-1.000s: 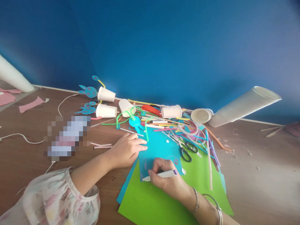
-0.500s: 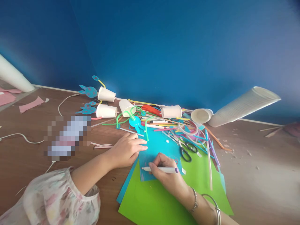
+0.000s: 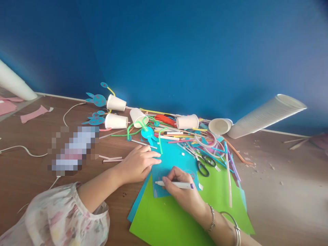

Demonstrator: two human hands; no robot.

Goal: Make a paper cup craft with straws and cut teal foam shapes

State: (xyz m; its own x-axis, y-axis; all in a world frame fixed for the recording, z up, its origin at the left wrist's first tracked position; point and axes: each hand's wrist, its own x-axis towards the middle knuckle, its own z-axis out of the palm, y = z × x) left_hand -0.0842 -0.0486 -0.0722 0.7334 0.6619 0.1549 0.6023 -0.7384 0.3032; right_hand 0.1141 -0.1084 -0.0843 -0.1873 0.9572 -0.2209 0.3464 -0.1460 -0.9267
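Right hand (image 3: pixel 188 199) pinches 1 slim white marker (image 3: pixel 183 185), likely light and stiff, best gripped near its tip. Beneath those fingers lies flat blue paper (image 3: pixel 174 157), probably bendable; left hand (image 3: pixel 138 164), unclenched, rests at its edge.

Looks like a craft corner; cannot tell whether in a home or a classroom. Backs onto a plain blue wall (image 3: pixel 179 51) at twelve o'clock. Has a wood-grain surface (image 3: pixel 282 212) strewn with making supplies: coloured sheets (image 3: pixel 159 222) at six o'clock, scissors (image 3: pixel 202 166) at five, straws (image 3: pixel 160 142) and pens (image 3: pixel 170 133) near the centre, stacked paper cups (image 3: pixel 266 118) at three, pink scraps (image 3: pixel 33 115) at nine, rabbit-faced cups (image 3: pixel 116 103) at ten.
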